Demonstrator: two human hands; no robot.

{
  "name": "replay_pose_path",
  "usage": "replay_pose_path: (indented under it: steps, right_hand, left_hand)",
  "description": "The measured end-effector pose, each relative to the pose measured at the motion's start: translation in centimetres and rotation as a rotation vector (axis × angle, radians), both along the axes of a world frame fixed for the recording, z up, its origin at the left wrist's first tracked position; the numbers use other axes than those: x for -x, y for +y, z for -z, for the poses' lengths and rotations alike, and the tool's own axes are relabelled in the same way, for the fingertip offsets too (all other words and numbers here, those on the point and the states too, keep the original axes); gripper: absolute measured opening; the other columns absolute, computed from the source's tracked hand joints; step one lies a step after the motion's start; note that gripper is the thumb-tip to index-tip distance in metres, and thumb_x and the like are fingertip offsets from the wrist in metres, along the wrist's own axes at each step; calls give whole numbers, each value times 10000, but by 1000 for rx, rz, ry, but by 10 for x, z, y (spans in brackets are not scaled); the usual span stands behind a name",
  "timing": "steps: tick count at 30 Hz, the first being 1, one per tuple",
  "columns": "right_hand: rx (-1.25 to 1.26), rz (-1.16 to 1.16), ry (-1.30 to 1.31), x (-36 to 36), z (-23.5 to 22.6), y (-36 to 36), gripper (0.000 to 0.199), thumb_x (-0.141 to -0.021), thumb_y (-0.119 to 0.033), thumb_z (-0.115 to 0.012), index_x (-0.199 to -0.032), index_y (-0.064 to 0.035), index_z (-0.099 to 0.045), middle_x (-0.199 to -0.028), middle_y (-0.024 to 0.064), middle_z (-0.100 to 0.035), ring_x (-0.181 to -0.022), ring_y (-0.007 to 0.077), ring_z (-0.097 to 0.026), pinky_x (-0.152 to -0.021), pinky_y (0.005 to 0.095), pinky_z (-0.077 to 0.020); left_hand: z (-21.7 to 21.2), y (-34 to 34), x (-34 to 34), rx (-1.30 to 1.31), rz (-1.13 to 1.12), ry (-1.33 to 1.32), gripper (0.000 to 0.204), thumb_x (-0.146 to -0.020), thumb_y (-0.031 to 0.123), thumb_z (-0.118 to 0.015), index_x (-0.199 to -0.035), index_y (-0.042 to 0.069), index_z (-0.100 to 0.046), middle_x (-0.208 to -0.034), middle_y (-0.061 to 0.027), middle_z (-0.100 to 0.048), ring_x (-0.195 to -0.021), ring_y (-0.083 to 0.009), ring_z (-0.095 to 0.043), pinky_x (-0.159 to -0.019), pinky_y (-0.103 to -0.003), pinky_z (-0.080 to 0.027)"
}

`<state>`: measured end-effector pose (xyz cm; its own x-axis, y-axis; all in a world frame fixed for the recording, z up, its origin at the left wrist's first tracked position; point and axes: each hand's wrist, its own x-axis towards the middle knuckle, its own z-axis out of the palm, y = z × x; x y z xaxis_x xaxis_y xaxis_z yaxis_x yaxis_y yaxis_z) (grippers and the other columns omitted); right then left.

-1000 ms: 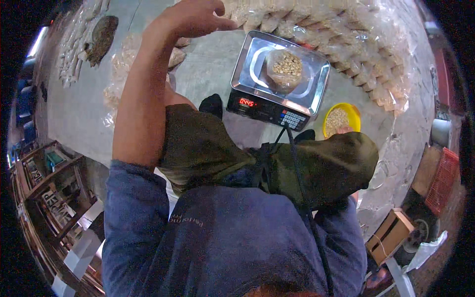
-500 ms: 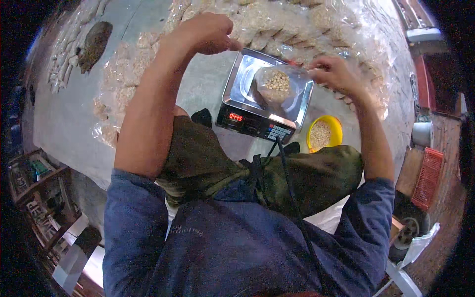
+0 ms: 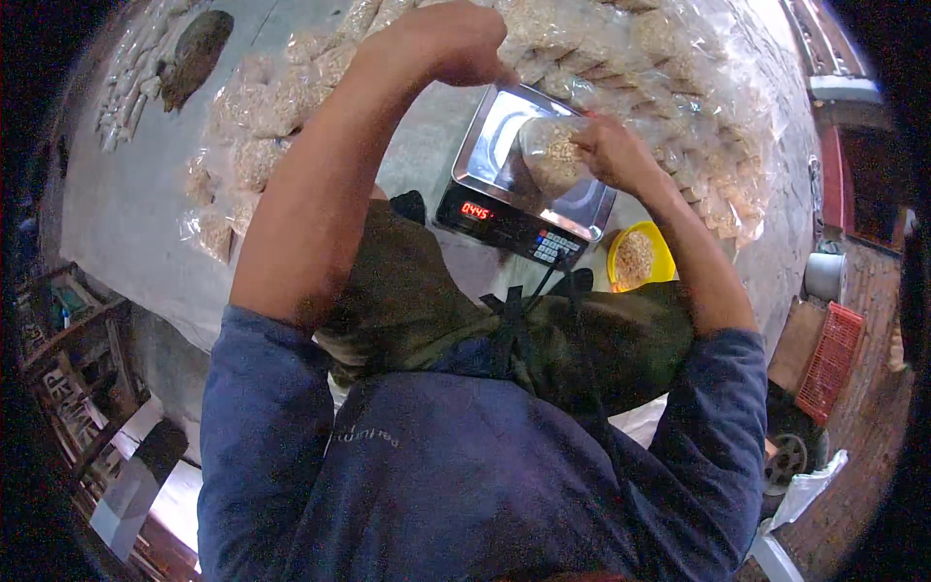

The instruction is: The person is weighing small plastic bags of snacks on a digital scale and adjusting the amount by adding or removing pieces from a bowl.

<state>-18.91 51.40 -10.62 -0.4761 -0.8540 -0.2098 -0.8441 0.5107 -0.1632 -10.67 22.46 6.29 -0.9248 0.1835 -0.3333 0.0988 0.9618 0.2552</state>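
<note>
A clear plastic bag [image 3: 543, 175] partly filled with pale nuts or beans stands with its mouth up on the steel pan of a digital weighing scale [image 3: 490, 155]. My right hand [image 3: 621, 157] is closed at the bag's right upper edge, fingertips over its opening. My left hand [image 3: 464, 41] curls beyond the scale's far left corner, its fingers pressed together. What they hold, if anything, is hidden. Near the scale's right front corner sits a yellow bowl [image 3: 664, 260] of the same pale pieces, beside my right knee.
Filled clear bags [image 3: 679, 97] cover the floor beyond and right of the scale, and more bags [image 3: 257, 165] lie to the left. A dark brown bundle [image 3: 199, 53] rests at the far left. A red plastic crate [image 3: 831, 364] stands at the right.
My right hand has moved left, from the bag's outer edge to over its opening. My left hand has shifted slightly right and farther away. The whole view has shifted a little.
</note>
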Motion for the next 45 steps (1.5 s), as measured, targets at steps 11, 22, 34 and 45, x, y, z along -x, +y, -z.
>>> replay_pose_path:
  steps: [11,22,34,45]
  right_hand:
    - [135,178,55,-7,-17,7,164,-811,-181,-585,-862,-54,-676,-839,203,-659,-841,394,-646,-747,491,-518]
    - [418,91,191,-13,-17,18,224,-838,-109,-557,-1028,-86,-674,-928,165,-683,-913,361,-647,-799,479,-521]
    - [-137,709,211,22,-27,171,386,-905,-371,-572,-1152,-83,-647,-1100,196,-661,-997,391,-630,-857,483,-492]
    - [-166,646,66,10,32,260,370,-740,-269,-740,-1081,-127,-719,-1043,190,-689,-997,330,-658,-869,433,-506]
  left_hand:
    - [4,6,-1,7,62,-2,511,-837,487,-650,-1044,20,-686,-1072,-239,-661,-1030,-388,-623,-860,-455,-499]
    - [14,15,-1,18,6,4,527,-845,489,-642,-1106,32,-669,-1097,-239,-656,-1063,-396,-610,-895,-452,-487]
    - [186,134,-3,-277,209,281,223,-737,253,-692,-925,133,-685,-884,-119,-706,-814,-309,-696,-692,-450,-563]
    - [133,11,42,104,327,69,218,-713,181,-680,-888,66,-742,-892,-147,-719,-835,-342,-688,-695,-448,-550]
